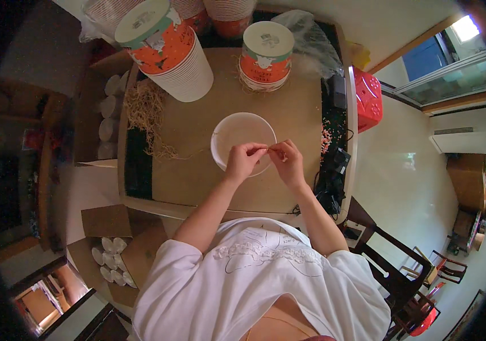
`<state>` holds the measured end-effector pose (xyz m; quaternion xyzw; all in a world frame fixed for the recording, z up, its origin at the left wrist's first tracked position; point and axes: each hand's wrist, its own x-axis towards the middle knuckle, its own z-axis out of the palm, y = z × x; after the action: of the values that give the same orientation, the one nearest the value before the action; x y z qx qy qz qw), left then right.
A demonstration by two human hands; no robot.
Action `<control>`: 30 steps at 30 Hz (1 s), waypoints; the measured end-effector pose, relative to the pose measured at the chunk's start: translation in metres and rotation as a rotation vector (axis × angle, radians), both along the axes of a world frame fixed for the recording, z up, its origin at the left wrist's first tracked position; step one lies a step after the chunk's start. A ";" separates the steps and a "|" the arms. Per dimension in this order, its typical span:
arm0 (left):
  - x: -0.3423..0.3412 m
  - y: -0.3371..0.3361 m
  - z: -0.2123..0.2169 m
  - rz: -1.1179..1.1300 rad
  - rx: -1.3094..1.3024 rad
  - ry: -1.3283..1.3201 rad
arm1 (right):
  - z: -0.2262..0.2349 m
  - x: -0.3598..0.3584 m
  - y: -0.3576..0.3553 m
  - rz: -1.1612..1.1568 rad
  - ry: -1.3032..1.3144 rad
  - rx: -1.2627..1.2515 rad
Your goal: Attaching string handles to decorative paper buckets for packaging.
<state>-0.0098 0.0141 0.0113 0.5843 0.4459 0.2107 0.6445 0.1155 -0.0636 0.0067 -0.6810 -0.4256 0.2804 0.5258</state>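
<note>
Above a round white paper bowl (243,122), my left hand (244,161) and my right hand (289,165) meet with their fingertips almost touching. Each hand is closed in a pinch of thumb and forefinger. Whatever lies between the fingertips is too small to make out. The bowl stands upright on a brown cardboard sheet (197,190), and my hands cover part of its near right side. A loose heap of tan straw-like strands (145,108) lies left of the bowl, with a few wisps trailing toward it.
A tall stack of orange-and-white paper buckets (183,65) leans at the back left; a shorter stack (264,65) stands behind the bowl. Small pink beads (326,136) and black cables (328,184) lie along the right edge. Boxes of white cups (109,258) flank the table's left.
</note>
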 end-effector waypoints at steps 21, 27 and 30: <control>-0.001 0.000 -0.008 0.041 0.325 0.037 | 0.001 -0.008 0.002 0.069 -0.182 -0.016; 0.002 0.002 -0.008 0.060 0.318 0.032 | -0.010 -0.008 -0.001 0.019 -0.178 -0.026; 0.003 0.003 -0.012 0.093 0.314 -0.001 | -0.010 -0.007 -0.002 0.025 -0.166 -0.032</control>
<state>-0.0069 0.0172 -0.0007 0.6566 0.4337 0.3076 0.5349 0.1080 -0.0657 -0.0036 -0.7049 -0.4715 0.2364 0.4743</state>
